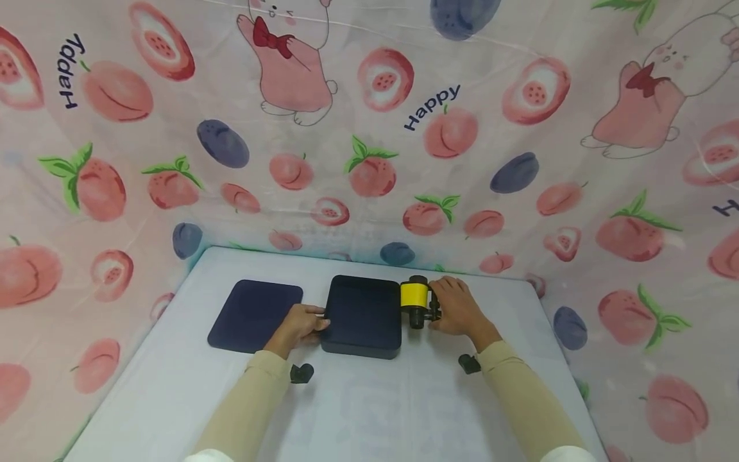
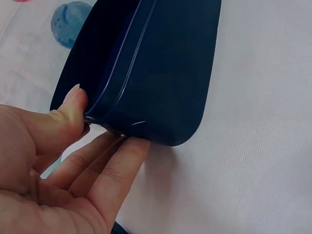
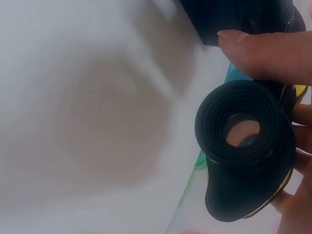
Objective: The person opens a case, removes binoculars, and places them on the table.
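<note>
A dark navy square box [image 1: 362,317], open at the top, sits mid-table. My left hand [image 1: 300,327] grips its left edge; in the left wrist view the thumb lies over the rim and the fingertips touch the outer wall [image 2: 165,78]. To the right of the box, my right hand [image 1: 458,307] holds yellow and black binoculars [image 1: 414,296] from their right side. The right wrist view shows a round black eyepiece [image 3: 239,126], with the thumb across the body above it. My other right fingers are partly hidden behind the binoculars.
A flat dark square lid [image 1: 254,316] lies left of the box, partly behind my left hand. A white cloth covers the table [image 1: 392,410]. Fruit-patterned sheets [image 1: 369,128] rise at the back and both sides. Small black devices [image 1: 302,373] sit by both wrists.
</note>
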{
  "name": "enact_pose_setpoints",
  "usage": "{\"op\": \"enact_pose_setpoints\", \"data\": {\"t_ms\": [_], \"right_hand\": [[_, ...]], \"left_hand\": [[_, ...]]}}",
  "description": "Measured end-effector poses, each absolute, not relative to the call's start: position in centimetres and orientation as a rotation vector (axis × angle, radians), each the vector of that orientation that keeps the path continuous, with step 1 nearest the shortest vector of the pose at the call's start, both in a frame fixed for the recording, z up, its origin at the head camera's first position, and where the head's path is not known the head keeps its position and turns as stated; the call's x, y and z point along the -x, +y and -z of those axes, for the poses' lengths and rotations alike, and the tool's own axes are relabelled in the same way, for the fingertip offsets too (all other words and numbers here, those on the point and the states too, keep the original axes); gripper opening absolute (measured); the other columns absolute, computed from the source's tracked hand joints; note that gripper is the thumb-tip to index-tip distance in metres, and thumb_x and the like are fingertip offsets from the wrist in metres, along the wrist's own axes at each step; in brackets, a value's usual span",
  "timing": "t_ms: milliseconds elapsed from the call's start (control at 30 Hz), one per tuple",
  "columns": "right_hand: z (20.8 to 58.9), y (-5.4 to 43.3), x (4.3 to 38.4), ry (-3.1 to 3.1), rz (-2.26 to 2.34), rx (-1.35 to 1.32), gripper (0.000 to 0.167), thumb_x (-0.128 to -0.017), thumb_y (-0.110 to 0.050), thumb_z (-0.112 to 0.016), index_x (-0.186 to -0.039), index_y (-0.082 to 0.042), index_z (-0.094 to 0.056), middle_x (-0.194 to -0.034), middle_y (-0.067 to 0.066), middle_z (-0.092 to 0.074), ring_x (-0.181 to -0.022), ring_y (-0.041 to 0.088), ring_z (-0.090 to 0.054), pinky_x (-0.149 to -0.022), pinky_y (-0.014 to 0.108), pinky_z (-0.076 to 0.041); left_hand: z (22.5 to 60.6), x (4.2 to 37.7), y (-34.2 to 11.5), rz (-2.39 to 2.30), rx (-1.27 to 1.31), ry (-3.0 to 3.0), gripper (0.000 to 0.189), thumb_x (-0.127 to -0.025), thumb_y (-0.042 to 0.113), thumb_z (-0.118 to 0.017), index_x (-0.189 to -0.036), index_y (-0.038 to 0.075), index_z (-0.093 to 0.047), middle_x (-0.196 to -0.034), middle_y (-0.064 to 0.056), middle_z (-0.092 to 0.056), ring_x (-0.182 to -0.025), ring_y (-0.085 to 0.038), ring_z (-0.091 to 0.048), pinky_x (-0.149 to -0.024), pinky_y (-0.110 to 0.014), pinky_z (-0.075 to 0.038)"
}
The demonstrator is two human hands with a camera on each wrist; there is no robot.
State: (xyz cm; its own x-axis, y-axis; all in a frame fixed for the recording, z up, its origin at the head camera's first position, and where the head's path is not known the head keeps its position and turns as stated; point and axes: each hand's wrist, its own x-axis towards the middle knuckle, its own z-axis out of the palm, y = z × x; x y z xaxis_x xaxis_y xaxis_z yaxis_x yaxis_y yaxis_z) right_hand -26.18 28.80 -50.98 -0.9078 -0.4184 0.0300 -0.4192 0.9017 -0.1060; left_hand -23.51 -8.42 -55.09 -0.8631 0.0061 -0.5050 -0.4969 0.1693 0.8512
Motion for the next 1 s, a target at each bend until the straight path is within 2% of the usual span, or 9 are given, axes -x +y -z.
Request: {"op": "enact_pose_setpoints", "data": {"t_ms": [300,667,1000], "right_hand": [[51.3,29.0,26.4,-3.073,-0.168,-0.659,0.090,-0.074,-0.036,-0.094,-0.145,-0.003,-0.050,-0.144,0.016,-0.059,-0.142,0.040,-0.044,-0.124,0.067,-0.028],[52.0,28.9,26.4,-3.071,-0.161,-0.656,0.092,-0.072,-0.036,-0.094,-0.146,-0.003,-0.050,-0.144,0.016,-0.060,-0.142,0.040,-0.044,-0.124,0.067,-0.028],[52.5,29.2,26.4,-3.072,-0.161,-0.664,0.092,-0.073,-0.036,-0.094,-0.146,-0.001,-0.051,-0.143,0.017,-0.060,-0.140,0.040,-0.045,-0.123,0.067,-0.029]], "left_hand": [[55.1,23.6,-8.4,-1.758,0.482,2.047,0.051,-0.093,-0.003,-0.073,-0.142,-0.003,-0.060,-0.135,-0.028,-0.067,-0.114,-0.030,-0.071,-0.100,-0.048,-0.060],[55.2,23.3,-8.4,-1.757,0.455,2.046,0.049,-0.094,-0.003,-0.072,-0.141,-0.003,-0.061,-0.135,-0.029,-0.066,-0.119,-0.036,-0.071,-0.098,-0.049,-0.060],[55.1,23.2,-8.5,-1.751,0.463,2.050,0.049,-0.095,-0.001,-0.071,-0.142,-0.002,-0.060,-0.139,-0.030,-0.064,-0.128,-0.042,-0.065,-0.104,-0.052,-0.056]]}}
